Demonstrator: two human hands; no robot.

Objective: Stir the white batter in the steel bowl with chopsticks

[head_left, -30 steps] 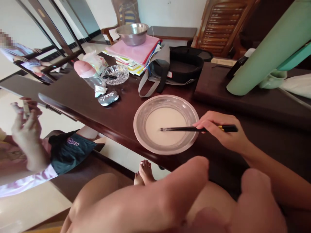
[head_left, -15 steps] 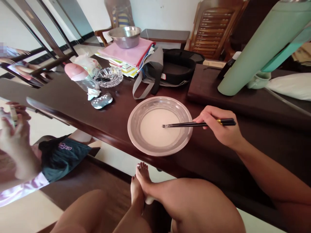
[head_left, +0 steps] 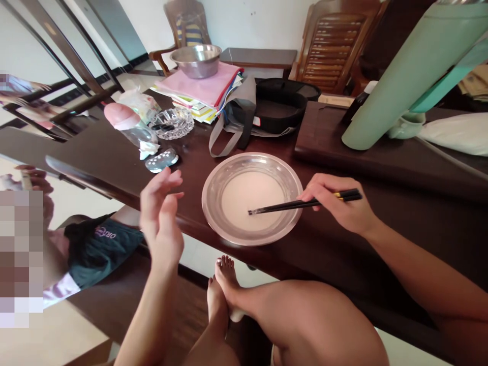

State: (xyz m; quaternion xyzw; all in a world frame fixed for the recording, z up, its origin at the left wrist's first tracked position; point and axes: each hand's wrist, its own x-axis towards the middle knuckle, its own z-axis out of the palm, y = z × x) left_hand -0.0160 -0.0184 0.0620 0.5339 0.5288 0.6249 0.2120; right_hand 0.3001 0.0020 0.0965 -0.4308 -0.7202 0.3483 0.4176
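Observation:
A shallow metal plate [head_left: 217, 203] holding a white liquid [head_left: 247, 195] sits near the front edge of the dark wooden table [head_left: 183, 178]. My right hand [head_left: 339, 203] is closed on a pair of black chopsticks [head_left: 293, 205], whose tips rest in the liquid at the plate's lower middle. My left hand [head_left: 162, 218] is raised to the left of the plate, open, fingers loosely spread, holding nothing. It hovers over the table's front edge.
A small remote [head_left: 162, 160], glass ashtray [head_left: 171, 122], pink-capped bottle [head_left: 125, 122], books with a steel bowl [head_left: 196, 60] on top and a black bag [head_left: 274, 109] lie behind. A green cylinder [head_left: 407, 81] leans at right. Another person sits at left [head_left: 95, 244].
My left hand has come up into view beside the plate. The chopstick tips shifted slightly down and left in the liquid. My knees dropped lower than a second ago.

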